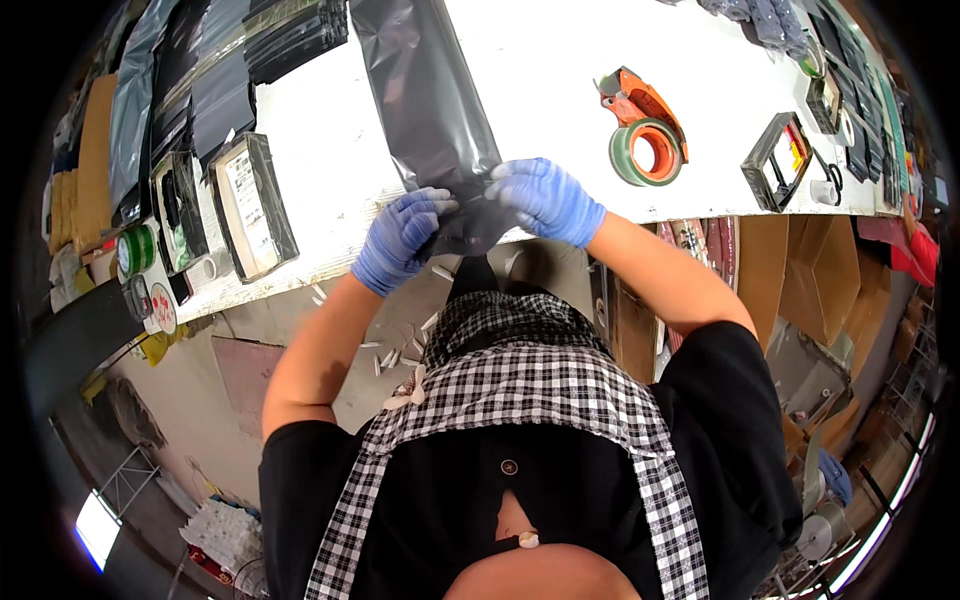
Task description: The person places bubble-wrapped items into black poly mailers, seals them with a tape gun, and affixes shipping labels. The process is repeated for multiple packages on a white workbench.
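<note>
A long dark grey plastic bag (425,95) lies across the white table, its near end hanging just over the front edge. My left hand (402,240), in a blue glove with pale fingertips, is closed on the left side of that near end. On its other side my right hand (548,200), gloved the same way, pinches the plastic. Between the two hands the bag is gathered and creased. An orange tape dispenser (648,125) with a roll of green tape rests to the right, apart from my right hand.
Stacks of dark plastic bags (225,100) cover the table's left side, near a taped, open-topped box (250,205). A small black-edged box (778,160) and scissors (832,178) lie at the right. Cardboard boxes (815,270) stand below the table; white scraps (395,352) litter the floor.
</note>
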`<state>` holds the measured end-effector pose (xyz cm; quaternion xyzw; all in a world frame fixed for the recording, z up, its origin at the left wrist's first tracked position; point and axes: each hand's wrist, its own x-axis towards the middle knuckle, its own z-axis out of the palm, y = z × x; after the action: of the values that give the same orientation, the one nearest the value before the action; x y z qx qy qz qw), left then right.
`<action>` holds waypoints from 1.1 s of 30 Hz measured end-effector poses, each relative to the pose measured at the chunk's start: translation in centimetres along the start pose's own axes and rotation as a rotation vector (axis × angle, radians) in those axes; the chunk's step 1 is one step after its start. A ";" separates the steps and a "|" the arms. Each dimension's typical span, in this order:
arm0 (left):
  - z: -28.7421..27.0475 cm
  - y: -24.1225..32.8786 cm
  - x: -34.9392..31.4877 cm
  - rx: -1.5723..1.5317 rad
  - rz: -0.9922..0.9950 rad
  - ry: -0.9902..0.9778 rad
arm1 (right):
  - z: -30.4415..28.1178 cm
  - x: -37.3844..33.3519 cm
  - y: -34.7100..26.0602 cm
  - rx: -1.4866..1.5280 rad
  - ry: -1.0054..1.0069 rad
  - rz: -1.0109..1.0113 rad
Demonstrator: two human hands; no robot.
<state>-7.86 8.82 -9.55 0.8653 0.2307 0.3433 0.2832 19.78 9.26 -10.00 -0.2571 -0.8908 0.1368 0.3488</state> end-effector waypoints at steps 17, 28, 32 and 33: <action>8.6 8.5 -4.9 -1.690 -1.531 0.641 | 2.5 -3.9 -12.0 0.853 0.474 1.591; -6.3 6.6 -5.0 0.567 -0.756 0.543 | 2.1 1.0 -11.2 0.214 0.138 1.035; -16.0 1.2 -8.9 0.870 -0.936 0.349 | 1.4 1.2 -10.5 0.133 0.238 0.815; -16.9 -0.6 -10.0 0.905 -0.891 0.222 | 1.2 1.6 -10.5 0.171 0.213 0.803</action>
<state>-26.83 8.93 -4.44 0.6799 0.7177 0.1490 -0.0198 14.14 1.33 -5.61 -0.5666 -0.6644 0.3077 0.3780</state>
